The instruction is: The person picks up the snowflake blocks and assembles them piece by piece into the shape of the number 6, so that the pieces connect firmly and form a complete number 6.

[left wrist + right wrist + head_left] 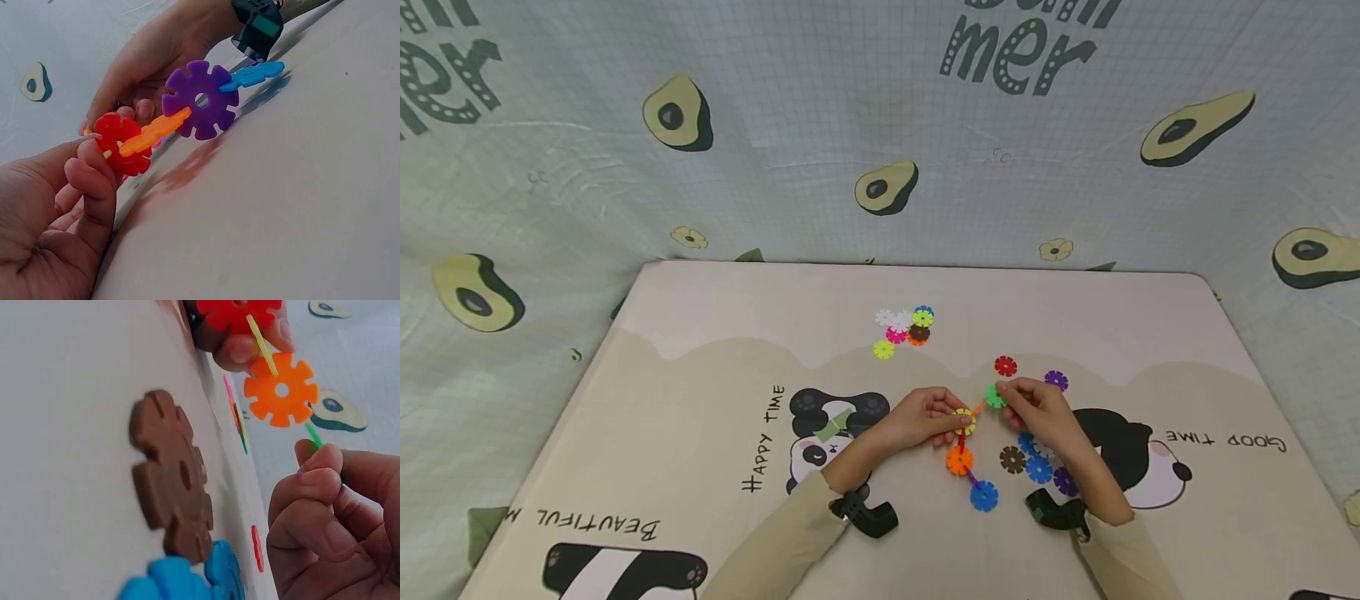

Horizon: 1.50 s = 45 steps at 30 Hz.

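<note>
A chain of notched plastic snowflake discs stretches between my hands. My left hand (922,417) pinches it at the yellow disc (965,422). From there a red disc (119,134), an orange disc (959,461), a purple disc (194,119) and a blue disc (984,497) run toward me, slotted edge to edge. On the far side, another orange disc (281,390) links the yellow one to the green disc (996,397). Thumb and fingertips of my right hand (1037,410) pinch that green disc, which shows only as a thin edge (314,434) in the right wrist view.
Loose discs lie by my right forearm: a brown disc (1012,459), several blue discs (1039,469) and a purple disc (1064,481). Beyond the hands are a red disc (1006,366) and another purple disc (1056,381). A mixed group (897,334) sits farther back on the table (700,375).
</note>
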{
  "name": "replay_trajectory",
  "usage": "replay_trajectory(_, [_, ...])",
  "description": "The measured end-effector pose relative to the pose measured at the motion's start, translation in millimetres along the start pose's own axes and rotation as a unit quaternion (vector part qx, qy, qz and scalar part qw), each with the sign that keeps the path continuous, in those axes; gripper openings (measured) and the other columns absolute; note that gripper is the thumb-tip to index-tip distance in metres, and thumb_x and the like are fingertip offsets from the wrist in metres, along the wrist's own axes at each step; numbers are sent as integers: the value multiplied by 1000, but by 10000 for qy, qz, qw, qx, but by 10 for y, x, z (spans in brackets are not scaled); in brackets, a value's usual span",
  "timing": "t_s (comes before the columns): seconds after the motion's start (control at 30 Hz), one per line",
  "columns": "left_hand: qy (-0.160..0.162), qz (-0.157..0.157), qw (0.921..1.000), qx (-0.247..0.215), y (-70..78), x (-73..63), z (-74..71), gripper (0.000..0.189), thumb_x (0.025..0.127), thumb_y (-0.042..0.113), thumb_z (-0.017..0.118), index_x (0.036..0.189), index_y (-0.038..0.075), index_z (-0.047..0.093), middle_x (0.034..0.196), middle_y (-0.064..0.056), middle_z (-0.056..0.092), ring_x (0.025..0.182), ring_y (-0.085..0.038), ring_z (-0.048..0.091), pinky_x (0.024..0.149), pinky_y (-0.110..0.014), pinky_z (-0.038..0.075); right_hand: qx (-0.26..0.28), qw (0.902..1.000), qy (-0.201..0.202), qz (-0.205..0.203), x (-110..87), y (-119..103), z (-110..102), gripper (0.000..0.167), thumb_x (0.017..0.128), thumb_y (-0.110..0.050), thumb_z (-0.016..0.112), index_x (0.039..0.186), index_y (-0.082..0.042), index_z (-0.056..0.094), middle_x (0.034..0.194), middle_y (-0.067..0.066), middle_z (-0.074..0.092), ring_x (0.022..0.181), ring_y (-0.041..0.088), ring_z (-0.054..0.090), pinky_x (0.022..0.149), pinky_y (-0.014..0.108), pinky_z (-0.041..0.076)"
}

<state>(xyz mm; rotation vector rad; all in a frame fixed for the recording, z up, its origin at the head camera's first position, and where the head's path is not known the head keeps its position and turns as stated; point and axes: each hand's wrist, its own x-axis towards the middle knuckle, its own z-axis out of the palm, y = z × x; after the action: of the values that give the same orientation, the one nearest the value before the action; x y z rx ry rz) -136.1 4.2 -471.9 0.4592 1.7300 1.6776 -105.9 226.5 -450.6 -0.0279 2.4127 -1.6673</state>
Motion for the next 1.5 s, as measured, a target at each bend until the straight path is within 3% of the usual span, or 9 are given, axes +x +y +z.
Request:
replay_trajectory(0.27, [-45,-48,9999,-81,-4,2,-5,13,93,5,64,98,-6,58,66,0,61,51,-8,52,53,-17,45,135,9999,-14,91,-10,-10,16,30,102,-20,53,99,9,61,69,6,54,58,10,49,53,19,46])
replay_trajectory(0.53, [-69,-42,9999,-101,7,5,-5,15,94,7,64,99,-6,59,66,0,61,52,-8,53,55,-17,46,410,9984,34,380,-1,-6,20,34,101,-23,54,102,10,61,70,2,58,58,9,52,58,18,49])
replay_trajectory(0.87, [108,-32,9998,-152,3,13,7,15,97,9,60,100,-6,57,67,-1,59,55,-8,54,57,-18,48,801,9953,-551,26,20,53,19,29,104,-21,49,104,8,50,71,-1,65,54,8,52,51,18,45])
replay_trajectory(1.2, [286,-41,9992,-283,-12,10,4,18,97,9,59,100,-8,56,65,0,57,53,-8,51,54,-17,46,863,9916,-920,289,14,58,-21,32,105,-20,46,101,11,52,73,6,57,58,10,51,54,17,46])
replay_trajectory(1.5, [549,110,9984,-116,-16,-3,20,19,97,9,59,98,-10,59,62,2,53,51,-5,45,51,-15,40,847,9863,-1413,-22,28,113,-40,31,106,-19,44,96,10,48,70,6,50,58,11,47,52,19,42])
